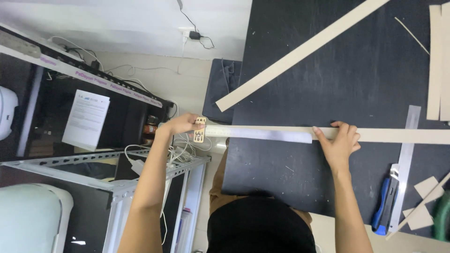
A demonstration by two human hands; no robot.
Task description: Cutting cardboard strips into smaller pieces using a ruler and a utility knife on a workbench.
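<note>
the left hand (180,125) pinched the small pale wooden piece (199,130) at the left end of the metal ruler (260,134), off the black table (290,89) edge. the ruler lay along a long cardboard strip (398,136). the right hand (340,140), fingers spread, pressed ruler and strip down. since the left end overhung, uneven pressure could probably let the ruler pivot or slide off the strip. a blue utility knife (382,206) lay near right.

A small craft workshop: a black cutting bench (356,84) carries long card strips (300,54), a steel ruler (405,159), a blue knife (382,206) and offcuts (424,187). Beside it stand a slotted metal rack (117,173) and loose cables (187,140) on a tiled floor.
</note>
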